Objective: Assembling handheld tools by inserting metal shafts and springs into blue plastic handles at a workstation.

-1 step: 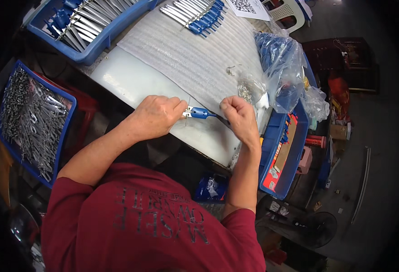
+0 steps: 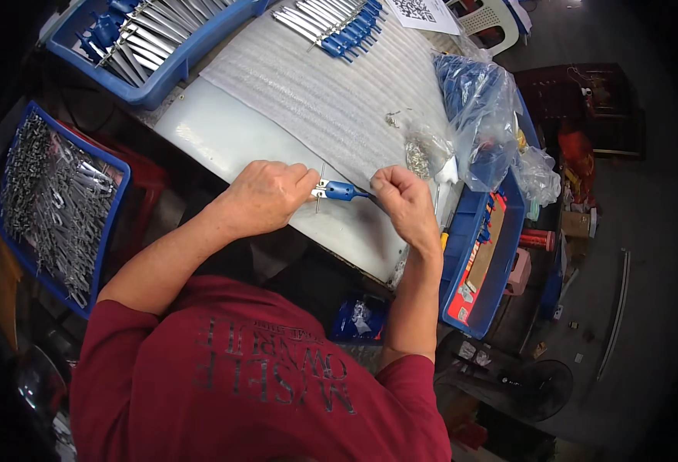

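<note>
White ribbed foam sheeting (image 2: pixel 331 100) covers the pale worktable (image 2: pixel 223 138), seen from overhead. At its near edge the left hand (image 2: pixel 266 196) is curled shut around the metal end of a small blue-handled tool (image 2: pixel 339 190), and the right hand (image 2: pixel 402 202) is fisted at the blue end, gripping a dark shaft that touches it. Finished blue-handled pieces (image 2: pixel 339 27) lie in a row at the far edge. A clear bag of blue parts (image 2: pixel 474 115) slumps to the right, and a blue crate of grey metal blades (image 2: pixel 54 204) stands to the left
</note>
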A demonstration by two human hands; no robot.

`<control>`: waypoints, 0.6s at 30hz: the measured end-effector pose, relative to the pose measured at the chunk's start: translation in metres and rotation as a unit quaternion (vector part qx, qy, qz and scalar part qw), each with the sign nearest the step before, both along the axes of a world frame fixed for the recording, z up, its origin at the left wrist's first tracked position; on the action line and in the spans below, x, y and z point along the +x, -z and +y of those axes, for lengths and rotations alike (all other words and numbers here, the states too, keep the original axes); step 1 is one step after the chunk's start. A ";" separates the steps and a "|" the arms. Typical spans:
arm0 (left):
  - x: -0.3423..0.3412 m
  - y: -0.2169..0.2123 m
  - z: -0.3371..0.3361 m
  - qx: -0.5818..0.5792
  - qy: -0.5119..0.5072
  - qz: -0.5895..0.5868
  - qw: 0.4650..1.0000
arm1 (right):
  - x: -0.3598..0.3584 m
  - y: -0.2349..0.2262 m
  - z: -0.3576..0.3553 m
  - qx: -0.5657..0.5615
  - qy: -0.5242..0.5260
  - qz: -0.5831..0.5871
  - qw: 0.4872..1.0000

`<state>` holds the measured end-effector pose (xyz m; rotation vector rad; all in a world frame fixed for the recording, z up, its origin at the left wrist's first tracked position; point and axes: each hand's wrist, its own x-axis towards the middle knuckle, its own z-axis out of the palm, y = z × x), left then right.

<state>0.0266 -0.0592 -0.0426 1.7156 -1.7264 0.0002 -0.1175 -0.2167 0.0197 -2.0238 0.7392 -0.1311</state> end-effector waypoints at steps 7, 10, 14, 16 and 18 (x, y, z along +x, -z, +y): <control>-0.003 0.000 0.001 0.000 -0.010 -0.010 1.000 | 0.001 0.001 0.021 -0.075 -0.033 0.062 0.995; -0.004 0.002 0.001 0.001 -0.008 -0.015 1.000 | 0.003 0.003 0.024 -0.099 -0.029 0.059 0.993; -0.005 0.003 0.002 0.001 -0.015 -0.043 0.999 | 0.006 0.002 0.028 -0.126 -0.029 0.061 0.990; -0.005 0.004 0.002 -0.002 -0.017 -0.050 0.999 | 0.008 0.004 0.029 -0.145 -0.016 0.066 0.987; -0.006 0.004 0.002 0.014 -0.024 -0.075 0.997 | 0.008 0.006 0.030 -0.159 -0.015 0.067 0.985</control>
